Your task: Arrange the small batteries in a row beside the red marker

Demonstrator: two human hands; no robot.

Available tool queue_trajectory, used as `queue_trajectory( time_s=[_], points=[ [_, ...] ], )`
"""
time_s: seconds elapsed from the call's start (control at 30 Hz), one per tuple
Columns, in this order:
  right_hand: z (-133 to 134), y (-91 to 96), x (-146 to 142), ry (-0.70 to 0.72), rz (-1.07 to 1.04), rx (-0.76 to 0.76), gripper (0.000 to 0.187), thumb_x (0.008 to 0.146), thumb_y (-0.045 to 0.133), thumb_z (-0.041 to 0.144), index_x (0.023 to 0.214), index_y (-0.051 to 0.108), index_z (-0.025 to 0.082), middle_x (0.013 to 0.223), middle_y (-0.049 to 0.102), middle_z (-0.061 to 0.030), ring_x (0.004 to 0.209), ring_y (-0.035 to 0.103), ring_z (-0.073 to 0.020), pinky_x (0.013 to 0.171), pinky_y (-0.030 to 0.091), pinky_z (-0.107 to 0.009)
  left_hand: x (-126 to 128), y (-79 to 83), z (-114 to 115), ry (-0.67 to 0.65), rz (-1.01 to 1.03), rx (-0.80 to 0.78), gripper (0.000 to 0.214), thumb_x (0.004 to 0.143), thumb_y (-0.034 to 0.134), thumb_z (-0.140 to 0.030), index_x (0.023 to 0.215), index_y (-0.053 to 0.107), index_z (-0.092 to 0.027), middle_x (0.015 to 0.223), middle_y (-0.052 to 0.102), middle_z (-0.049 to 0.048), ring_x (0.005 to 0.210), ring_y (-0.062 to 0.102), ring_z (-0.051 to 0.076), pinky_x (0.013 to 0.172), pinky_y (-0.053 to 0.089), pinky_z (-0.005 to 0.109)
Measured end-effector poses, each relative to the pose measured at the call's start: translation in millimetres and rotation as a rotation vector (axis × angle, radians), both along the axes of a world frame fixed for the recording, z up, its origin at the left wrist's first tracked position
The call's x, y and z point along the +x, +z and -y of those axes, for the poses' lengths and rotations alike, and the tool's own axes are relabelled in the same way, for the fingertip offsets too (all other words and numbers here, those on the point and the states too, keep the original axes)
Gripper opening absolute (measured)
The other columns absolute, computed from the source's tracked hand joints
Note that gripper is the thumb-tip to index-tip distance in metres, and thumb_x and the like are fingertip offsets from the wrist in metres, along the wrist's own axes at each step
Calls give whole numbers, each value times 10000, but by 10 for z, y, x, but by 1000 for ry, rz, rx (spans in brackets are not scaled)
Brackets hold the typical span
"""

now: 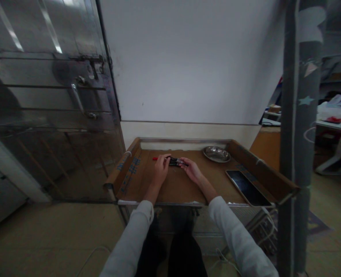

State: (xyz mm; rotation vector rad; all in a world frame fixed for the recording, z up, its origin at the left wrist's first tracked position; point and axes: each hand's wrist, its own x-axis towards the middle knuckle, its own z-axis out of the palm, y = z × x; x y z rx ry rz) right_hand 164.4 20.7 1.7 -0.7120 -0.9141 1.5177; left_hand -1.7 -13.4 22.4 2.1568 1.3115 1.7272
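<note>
Dark, slim pen-like items [174,162], bunched

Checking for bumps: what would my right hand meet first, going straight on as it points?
Your right hand would likely meet the dark, slender items at its fingertips; exact depth is unclear.

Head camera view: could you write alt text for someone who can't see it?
A person's left hand and right hand hold slim, dark, pen-like items over a cardboard-lined table; a shiny metal dish and a phone lie to the right.

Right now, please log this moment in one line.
left hand: touching dark slim items; right hand: same items; metal dish, phone: at right
</note>
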Motion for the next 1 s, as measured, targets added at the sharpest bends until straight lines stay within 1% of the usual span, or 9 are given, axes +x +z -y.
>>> queue_trajectory(
  time_s=[0.2, 0.27, 0.37, 0.47, 0.57, 0.67, 0.73, 0.87, 1.0],
  points=[
    [-5, -9, 0, -126, 22, 58, 157, 575, 664, 169, 729, 636, 170, 720, 657, -11, 639, 603, -110, 688, 508, -265, -104, -43, -18, 5, 34, -51, 225, 903, 388, -300, 1003, 543, -170, 985, 598, 66, 927, 567, 137, 823, 448, 258],
    [-28, -28, 20, -191, 22, 92, 177, 567, 671, 186, 737, 625, 179, 731, 656, -9, 666, 608, -115, 733, 504, -285, -131, -66, -4, -48, 33, -112, 194, 887, 416, -277, 975, 553, -171, 979, 614, 57, 911, 582, 134, 805, 458, 253],
    [-71, -54, 64, -354, 69, 179, 205, 580, 671, 254, 760, 598, 190, 742, 649, -10, 699, 611, -134, 758, 496, -323, -154, -115, 22, -200, -66, -284, 148, 852, 463, -241, 928, 574, -180, 918, 642, 30, 830, 605, 129, 739, 478, 245],
    [-75, -51, 94, -505, 242, 288, 227, 627, 641, 344, 778, 568, 191, 744, 637, -17, 691, 600, -147, 739, 493, -345, -155, -161, 36, -280, -186, -386, 134, 830, 485, -228, 909, 584, -185, 875, 650, 17, 795, 603, 135, 735, 480, 264],
    [-1, -15, 87, -550, 494, 427, 204, 707, 573, 372, 797, 552, 190, 775, 629, -33, 731, 596, -158, 743, 486, -342, -137, -166, 52, -226, -301, -356, 114, 805, 510, -208, 894, 579, -191, 882, 632, 22, 836, 588, 146, 790, 467, 285],
    [105, 14, 53, -495, 750, 605, 149, 784, 485, 313, 835, 561, 195, 848, 628, -55, 820, 591, -169, 795, 469, -348, -108, -132, 76, -118, -435, -269, 114, 779, 544, -196, 889, 573, -208, 914, 598, 27, 886, 568, 156, 815, 454, 290],
    [154, 9, 24, -408, 874, 729, 152, 808, 444, 255, 865, 574, 199, 895, 628, -65, 879, 585, -171, 836, 456, -355, -88, -113, 84, -56, -495, -252, 128, 785, 537, -190, 907, 568, -218, 938, 577, 32, 914, 559, 161, 823, 451, 292],
    [178, -57, -35, -209, 983, 884, 265, 826, 382, 159, 991, 583, 211, 1059, 618, -79, 1034, 558, -168, 937, 415, -385, -59, -127, 57, 62, -577, -283, 179, 816, 480, -155, 976, 544, -201, 986, 551, 57, 965, 542, 176, 861, 432, 312],
    [189, -117, -62, -31, 1075, 975, 397, 804, 381, 100, 1150, 529, 227, 1268, 518, -81, 1199, 459, -169, 1015, 353, -423, -56, -161, 24, 129, -610, -289, 176, 832, 463, -161, 995, 530, -164, 1025, 544, 90, 987, 534, 199, 871, 425, 330]
  ],
)
